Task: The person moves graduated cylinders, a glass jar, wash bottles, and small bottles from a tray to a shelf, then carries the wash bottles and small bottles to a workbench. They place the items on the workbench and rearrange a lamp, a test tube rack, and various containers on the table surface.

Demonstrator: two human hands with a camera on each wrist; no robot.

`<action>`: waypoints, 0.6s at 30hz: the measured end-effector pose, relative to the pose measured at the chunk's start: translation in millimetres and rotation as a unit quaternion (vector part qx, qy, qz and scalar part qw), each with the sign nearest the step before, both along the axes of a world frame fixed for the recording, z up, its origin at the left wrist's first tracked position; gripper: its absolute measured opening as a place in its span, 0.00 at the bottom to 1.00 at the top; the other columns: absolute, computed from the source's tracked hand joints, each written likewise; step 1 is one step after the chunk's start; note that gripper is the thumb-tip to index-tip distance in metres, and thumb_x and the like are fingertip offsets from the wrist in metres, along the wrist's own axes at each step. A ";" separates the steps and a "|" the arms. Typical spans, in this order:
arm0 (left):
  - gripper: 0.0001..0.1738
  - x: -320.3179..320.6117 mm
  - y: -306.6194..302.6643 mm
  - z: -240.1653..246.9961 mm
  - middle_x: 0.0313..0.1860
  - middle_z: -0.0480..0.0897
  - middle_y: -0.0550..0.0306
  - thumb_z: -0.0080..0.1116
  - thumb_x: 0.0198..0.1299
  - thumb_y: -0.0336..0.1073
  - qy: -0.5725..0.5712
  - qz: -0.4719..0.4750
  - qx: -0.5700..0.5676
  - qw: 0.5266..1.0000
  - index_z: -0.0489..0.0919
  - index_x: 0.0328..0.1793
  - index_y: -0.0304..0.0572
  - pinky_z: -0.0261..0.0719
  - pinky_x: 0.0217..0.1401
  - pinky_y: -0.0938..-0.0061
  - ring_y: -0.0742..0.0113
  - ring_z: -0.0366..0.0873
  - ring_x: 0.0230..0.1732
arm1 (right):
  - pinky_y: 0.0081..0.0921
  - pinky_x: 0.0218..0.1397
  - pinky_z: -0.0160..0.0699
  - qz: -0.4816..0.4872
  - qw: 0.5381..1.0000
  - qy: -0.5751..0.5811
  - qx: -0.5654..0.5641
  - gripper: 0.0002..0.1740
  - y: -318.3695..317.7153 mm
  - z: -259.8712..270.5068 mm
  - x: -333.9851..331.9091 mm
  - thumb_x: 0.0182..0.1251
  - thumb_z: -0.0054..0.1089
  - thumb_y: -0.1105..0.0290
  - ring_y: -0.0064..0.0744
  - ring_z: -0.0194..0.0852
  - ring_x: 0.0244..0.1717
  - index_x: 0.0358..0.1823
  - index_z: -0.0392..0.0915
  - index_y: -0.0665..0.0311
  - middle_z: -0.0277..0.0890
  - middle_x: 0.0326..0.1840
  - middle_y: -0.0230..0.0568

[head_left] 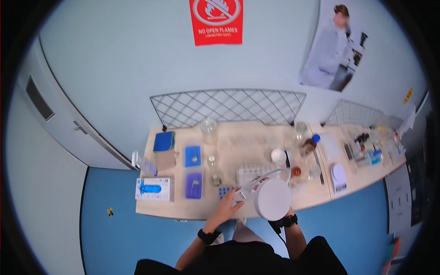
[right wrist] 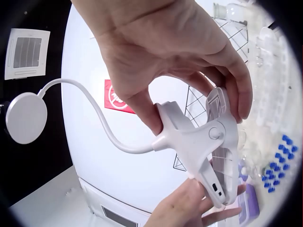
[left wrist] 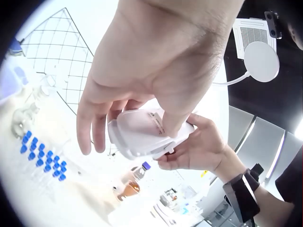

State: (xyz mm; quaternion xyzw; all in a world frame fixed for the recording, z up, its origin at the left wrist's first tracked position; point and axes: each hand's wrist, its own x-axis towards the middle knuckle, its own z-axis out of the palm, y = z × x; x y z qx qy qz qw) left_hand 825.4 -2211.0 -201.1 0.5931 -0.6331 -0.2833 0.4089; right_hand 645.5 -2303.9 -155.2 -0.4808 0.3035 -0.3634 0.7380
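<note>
A white clip-on lamp [head_left: 272,199] is held up in front of the body, over the table's front edge. Its round head sits on a bent gooseneck [right wrist: 102,118] that leads to a spring clamp [right wrist: 201,146]. My right hand [right wrist: 175,47] pinches the clamp's two handles between thumb and fingers. From the other end, my left hand [left wrist: 151,71] grips the clamp, its thumb on one face and the fingers behind. In the right wrist view, fingers of the left hand [right wrist: 182,203] lie around the clamp's tip.
Blue-capped tubes [left wrist: 42,158] stand in rows close by the hands. Around them are a white rack [head_left: 252,175], glass jars [head_left: 208,130], a brown bottle [head_left: 309,144] and a purple tray [head_left: 193,185]. A glove box [head_left: 155,189] stands front left; a wire grid [head_left: 229,107] runs along the back.
</note>
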 end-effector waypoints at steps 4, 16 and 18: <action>0.30 17.3 -58.0 25.4 0.48 0.72 0.47 0.55 0.54 0.34 0.224 0.124 0.036 0.966 0.58 0.63 0.38 0.73 0.41 0.75 0.65 0.72 0.44 | 0.21 0.35 0.71 0.000 0.987 0.079 -0.142 0.23 -105.5 15.1 44.3 0.51 0.59 0.68 0.26 0.73 0.34 0.47 0.68 0.72 0.75 0.36 0.41; 0.23 57.9 -158.2 17.5 0.42 0.77 0.53 0.50 0.57 0.31 0.213 0.178 0.036 0.960 0.62 0.59 0.40 0.73 0.39 0.78 0.70 0.75 0.38 | 0.28 0.37 0.73 -0.026 0.835 0.248 -0.490 0.37 -303.4 80.1 138.9 0.42 0.67 0.55 0.38 0.73 0.32 0.53 0.67 0.68 0.74 0.36 0.49; 0.20 60.6 -171.8 21.8 0.41 0.77 0.55 0.48 0.58 0.31 0.325 0.154 0.024 0.933 0.64 0.57 0.40 0.72 0.41 0.79 0.71 0.75 0.38 | 0.29 0.37 0.72 -0.029 0.792 0.278 -0.543 0.36 -317.8 89.7 151.0 0.41 0.67 0.59 0.40 0.72 0.34 0.53 0.66 0.67 0.73 0.35 0.49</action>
